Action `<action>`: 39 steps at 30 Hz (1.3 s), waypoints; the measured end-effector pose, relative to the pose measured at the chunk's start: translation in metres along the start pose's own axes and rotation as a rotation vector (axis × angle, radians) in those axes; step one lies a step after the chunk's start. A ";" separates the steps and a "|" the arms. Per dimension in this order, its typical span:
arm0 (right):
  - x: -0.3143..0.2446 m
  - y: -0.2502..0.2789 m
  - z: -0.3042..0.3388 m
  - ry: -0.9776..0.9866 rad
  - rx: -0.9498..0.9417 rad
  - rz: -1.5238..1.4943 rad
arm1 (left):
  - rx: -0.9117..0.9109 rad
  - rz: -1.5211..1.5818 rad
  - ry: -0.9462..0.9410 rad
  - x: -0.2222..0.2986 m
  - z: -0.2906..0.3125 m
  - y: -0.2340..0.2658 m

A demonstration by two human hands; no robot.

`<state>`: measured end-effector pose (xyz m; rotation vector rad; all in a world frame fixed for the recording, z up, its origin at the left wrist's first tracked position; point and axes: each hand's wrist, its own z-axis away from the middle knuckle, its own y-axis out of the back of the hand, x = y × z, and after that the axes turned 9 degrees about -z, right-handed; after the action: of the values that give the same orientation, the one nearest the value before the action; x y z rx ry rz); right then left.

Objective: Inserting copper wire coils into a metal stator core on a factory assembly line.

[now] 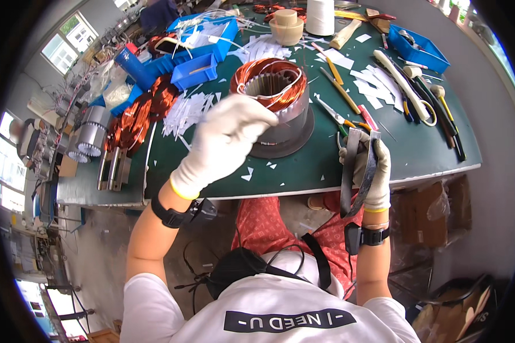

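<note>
A motor stator (286, 123) with copper windings (296, 94) around its top stands upright on a dark round base (300, 146) at the table's front. My left hand (226, 134), in a white glove, is at the stator's near left side, its fingers closed at the rim just below the coils. Whatever they may grip is hidden. A white cord (267, 94) lies over the windings. To the right, my gloved right hand (377, 174) is closed around a dark flat metal strip (349, 177) bent into a narrow V, its open ends pointing away from me.
Scissors (335, 111) with orange handles lie just beyond my right hand. Several hand tools (440, 108) and white paper slips (375, 86) spread over the right side. Blue bins (194, 71), copper coils (146, 108) and metal cylinders (94, 131) crowd the left. A white thread cone (320, 17) stands behind.
</note>
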<state>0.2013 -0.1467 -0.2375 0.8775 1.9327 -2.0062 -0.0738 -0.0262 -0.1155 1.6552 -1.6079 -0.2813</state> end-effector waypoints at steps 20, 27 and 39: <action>0.001 0.000 -0.003 -0.053 0.006 -0.027 | 0.528 0.519 -0.006 -0.019 -0.030 0.024; -0.003 0.007 -0.004 -0.052 -0.019 -0.005 | 0.461 0.270 -0.232 0.011 -0.056 0.114; -0.004 0.011 -0.003 -0.061 -0.013 -0.037 | -0.061 0.603 0.327 -0.003 -0.036 0.007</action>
<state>0.2113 -0.1462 -0.2444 0.7740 1.9403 -2.0138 -0.0560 -0.0090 -0.0884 1.0354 -1.7290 0.2354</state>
